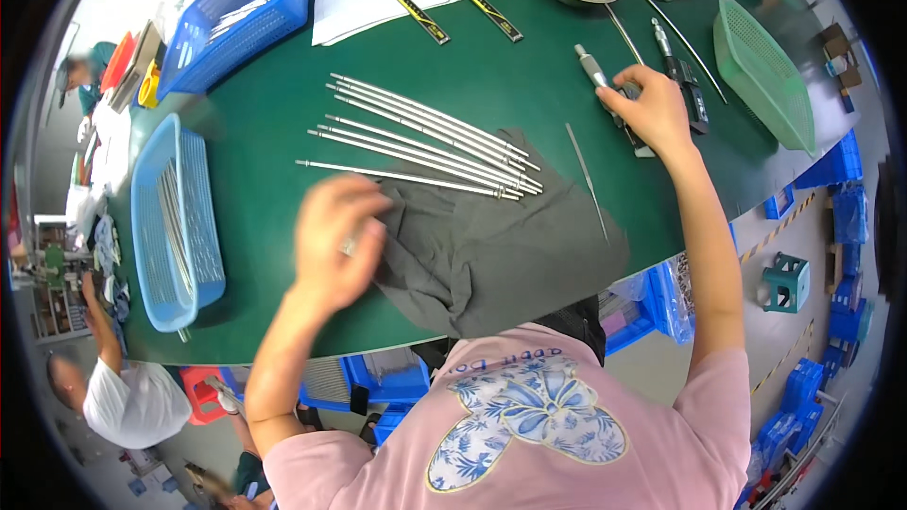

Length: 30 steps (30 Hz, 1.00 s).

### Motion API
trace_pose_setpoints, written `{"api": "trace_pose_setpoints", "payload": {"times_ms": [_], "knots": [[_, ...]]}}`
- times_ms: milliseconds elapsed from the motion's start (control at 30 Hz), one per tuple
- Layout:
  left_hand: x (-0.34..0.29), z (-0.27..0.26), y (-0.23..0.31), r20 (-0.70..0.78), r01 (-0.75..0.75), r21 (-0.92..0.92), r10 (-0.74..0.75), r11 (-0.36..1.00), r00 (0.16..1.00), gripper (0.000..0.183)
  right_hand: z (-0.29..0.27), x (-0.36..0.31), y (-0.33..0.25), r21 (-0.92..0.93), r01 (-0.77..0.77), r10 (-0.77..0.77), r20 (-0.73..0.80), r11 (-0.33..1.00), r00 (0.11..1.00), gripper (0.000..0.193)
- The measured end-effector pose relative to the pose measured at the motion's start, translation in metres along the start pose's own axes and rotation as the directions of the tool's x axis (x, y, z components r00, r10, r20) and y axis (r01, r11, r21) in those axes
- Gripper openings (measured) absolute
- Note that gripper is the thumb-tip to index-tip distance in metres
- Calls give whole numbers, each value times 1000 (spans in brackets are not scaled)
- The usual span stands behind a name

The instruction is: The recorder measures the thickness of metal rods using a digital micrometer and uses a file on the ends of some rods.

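The rods [425, 151] lay fanned, ends on the cloth [529, 255], presumably to limit rolling. Beyond the cloth, rightward, the right hand [654, 111] curled its fingers at a micrometer [591, 66]; left of the cloth, the left hand [331, 241] curled loosely. Neither grip could be told.

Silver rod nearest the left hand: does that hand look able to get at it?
Probably yes: the left hand, though blurred, is right beside the silver rod, and nothing visible blocks the way; whether that hand holds something is unclear.

Workshop with calipers [406, 4] and micrometers [592, 66]
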<state>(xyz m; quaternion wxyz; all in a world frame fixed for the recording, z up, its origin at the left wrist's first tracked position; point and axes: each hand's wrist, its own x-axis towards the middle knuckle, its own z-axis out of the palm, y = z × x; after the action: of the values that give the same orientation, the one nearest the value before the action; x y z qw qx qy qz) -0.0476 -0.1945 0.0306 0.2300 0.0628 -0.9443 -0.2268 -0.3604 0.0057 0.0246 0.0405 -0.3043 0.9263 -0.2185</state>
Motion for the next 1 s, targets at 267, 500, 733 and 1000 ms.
{"api": "trace_pose_setpoints", "payload": {"times_ms": [267, 500, 733, 1000], "knots": [[-40, 25, 22, 6, 43, 169, -45, 985, 999, 14, 21, 10, 7, -316, 329, -404, -213, 890, 890, 29], [-48, 23, 5, -71, 204, 234, -193, 951, 979, 17, 17, -75, -34, -65, 708, -703, -214, 703, 678, 26], [-71, 62, 18, -114, 250, 384, -223, 889, 968, 61, 35, -142, -52, -149, 763, -760, 86, 630, 644, 53], [-75, 50, 5, -48, 142, 259, -134, 955, 990, 52, 28, -135, -40, -108, 759, -742, 160, 642, 651, 54]]}}
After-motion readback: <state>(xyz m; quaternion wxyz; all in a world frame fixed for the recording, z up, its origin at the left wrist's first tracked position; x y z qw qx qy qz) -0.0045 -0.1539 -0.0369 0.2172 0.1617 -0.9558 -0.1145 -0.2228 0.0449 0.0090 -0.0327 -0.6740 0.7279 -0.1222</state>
